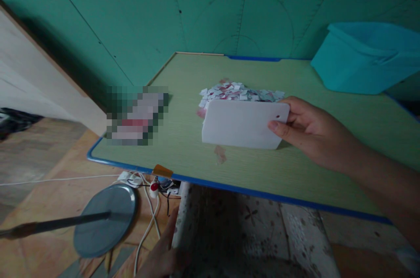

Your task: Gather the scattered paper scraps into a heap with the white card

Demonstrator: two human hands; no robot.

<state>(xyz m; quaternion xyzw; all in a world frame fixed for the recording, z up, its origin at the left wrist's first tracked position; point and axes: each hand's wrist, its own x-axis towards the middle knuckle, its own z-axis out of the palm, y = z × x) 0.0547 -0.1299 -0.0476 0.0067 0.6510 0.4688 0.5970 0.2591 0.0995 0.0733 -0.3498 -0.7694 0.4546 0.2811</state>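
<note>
My right hand (313, 133) is closed on a white plastic scraper (243, 123), a flat rectangular sheet with a small hole in its right corner. Thumb on the near face, fingers behind, it grips the right end. The scraper stands tilted on the pale green tabletop (183, 116), its lower edge at or close to the surface. Directly behind it lies a heap of small cut paper pieces (239, 90), white with some red, partly hidden. Low in the picture, my left hand (164, 251) is beside a floral-patterned covered object (259, 225) below the table; most of its fingers are hidden or dim.
A turquoise plastic bin (357, 64) stands at the back right. A blurred-out flat item (139, 118) lies on the left. Beneath the blue table edge are white cables (152, 221) and a round grey base (106, 221) with a pole. A green wall (210, 7) rises behind.
</note>
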